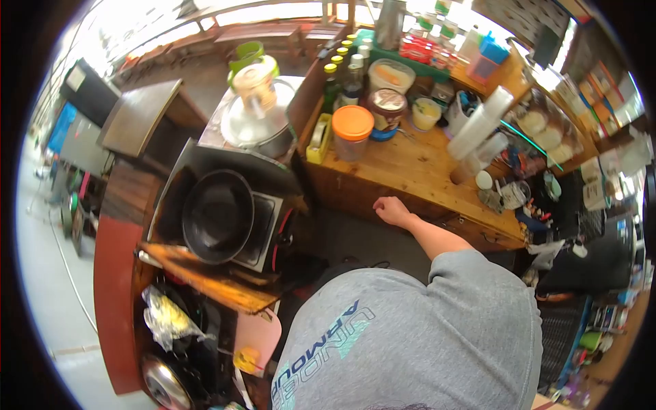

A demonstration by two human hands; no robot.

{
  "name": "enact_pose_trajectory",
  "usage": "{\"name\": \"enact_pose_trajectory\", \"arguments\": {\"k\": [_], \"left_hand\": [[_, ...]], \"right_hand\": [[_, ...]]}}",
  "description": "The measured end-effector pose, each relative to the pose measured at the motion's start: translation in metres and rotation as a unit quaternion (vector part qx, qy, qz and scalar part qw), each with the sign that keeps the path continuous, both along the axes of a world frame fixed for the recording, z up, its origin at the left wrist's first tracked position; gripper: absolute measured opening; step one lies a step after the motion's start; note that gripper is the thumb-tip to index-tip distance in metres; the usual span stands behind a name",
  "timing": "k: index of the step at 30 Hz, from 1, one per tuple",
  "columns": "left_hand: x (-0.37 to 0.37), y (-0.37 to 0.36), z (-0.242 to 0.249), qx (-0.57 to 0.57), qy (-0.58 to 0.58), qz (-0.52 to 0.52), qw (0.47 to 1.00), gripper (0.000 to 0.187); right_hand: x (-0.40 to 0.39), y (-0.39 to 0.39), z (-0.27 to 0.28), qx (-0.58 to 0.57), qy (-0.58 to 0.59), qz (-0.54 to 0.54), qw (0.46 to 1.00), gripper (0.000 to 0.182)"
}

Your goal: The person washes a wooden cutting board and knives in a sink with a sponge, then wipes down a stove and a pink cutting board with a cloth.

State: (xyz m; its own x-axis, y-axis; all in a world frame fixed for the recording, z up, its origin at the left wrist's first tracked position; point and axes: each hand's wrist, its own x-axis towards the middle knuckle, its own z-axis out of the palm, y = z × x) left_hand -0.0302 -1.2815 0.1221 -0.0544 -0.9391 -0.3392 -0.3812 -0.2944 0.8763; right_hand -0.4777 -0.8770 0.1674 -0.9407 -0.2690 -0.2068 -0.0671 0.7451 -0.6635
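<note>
My right hand (393, 210) hangs in front of the wooden counter's drawer front, with its fingers curled in and nothing visible in them. My left hand does not show; the grey shirt fills the lower middle of the view. On the counter closest to my right hand stands a plastic tub with an orange lid (353, 123). Beside it are a yellow tape dispenser (318, 139) and a brown-labelled jar (387, 109). A black wok (219, 216) sits tilted on the gas stove (258, 232) to the left.
A large metal pot (256, 126) stands behind the stove's metal shield. Stacked clear cups (482, 123) lean on the wooden counter (417, 160). Several bottles (333, 85) line its back. Lower left are a pink cutting board (256, 335), a knife (242, 388) and a plastic bag (169, 318).
</note>
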Motion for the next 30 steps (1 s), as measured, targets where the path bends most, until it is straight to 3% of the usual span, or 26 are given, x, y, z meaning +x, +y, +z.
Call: {"name": "enact_pose_trajectory", "arguments": {"k": [3,6,8,9,11,12,16,19,21,23,24,25,26,29,30], "left_hand": [[-0.029,-0.004,0.009,0.022,-0.011,-0.111,0.994,0.045],[-0.051,-0.009,0.016,0.042,-0.027,-0.218,0.975,0.042],[-0.065,-0.01,0.016,0.055,-0.032,-0.281,0.958,0.041],[-0.071,-0.011,0.017,0.062,-0.035,-0.311,0.948,0.04],[-0.084,-0.014,0.02,0.07,-0.036,-0.364,0.928,0.038],[-0.089,-0.017,0.022,0.077,-0.036,-0.388,0.918,0.037],[-0.102,-0.023,0.02,0.104,-0.025,-0.474,0.874,0.034],[-0.115,-0.032,0.012,0.12,-0.002,-0.537,0.835,0.032],[-0.12,-0.038,0.005,0.134,0.017,-0.573,0.808,0.03],[-0.124,-0.038,0.003,0.147,0.035,-0.598,0.787,0.029],[-0.125,-0.037,0.003,0.151,0.043,-0.601,0.784,0.028],[-0.128,-0.033,0.011,0.153,0.049,-0.603,0.782,0.027],[-0.138,-0.005,0.05,0.144,0.048,-0.571,0.807,0.014],[-0.145,0.006,0.073,0.159,0.051,-0.564,0.809,0.016],[-0.146,0.005,0.07,0.123,0.037,-0.577,0.807,0.019]], "right_hand": [[-0.018,0.028,-0.004,-0.019,0.03,-0.066,0.997,0.022],[-0.016,0.057,-0.005,-0.027,-0.041,-0.113,0.992,0.021],[-0.01,0.079,-0.027,-0.008,-0.136,-0.03,0.99,0.023],[-0.003,0.09,-0.04,-0.011,-0.138,-0.042,0.989,0.023],[0.016,0.108,-0.067,0.057,-0.259,0.003,0.964,0.027],[0.027,0.116,-0.075,0.116,-0.306,0.003,0.945,0.034],[0.095,0.151,-0.085,0.126,-0.38,-0.101,0.911,0.037],[0.143,0.169,-0.1,0.183,-0.362,-0.124,0.906,0.035],[0.173,0.172,-0.084,0.189,-0.214,-0.262,0.922,0.029],[0.177,0.172,-0.039,0.18,-0.21,-0.294,0.915,0.022],[0.175,0.176,-0.026,0.154,-0.136,-0.363,0.909,0.024],[0.171,0.186,-0.016,0.126,-0.06,-0.426,0.894,0.025],[0.161,0.202,-0.007,0.121,-0.031,-0.461,0.878,0.03],[0.103,0.265,0.003,0.109,0.04,-0.605,0.788,0.047],[0.084,0.286,0.015,0.05,0.026,-0.656,0.753,0.05]]}}
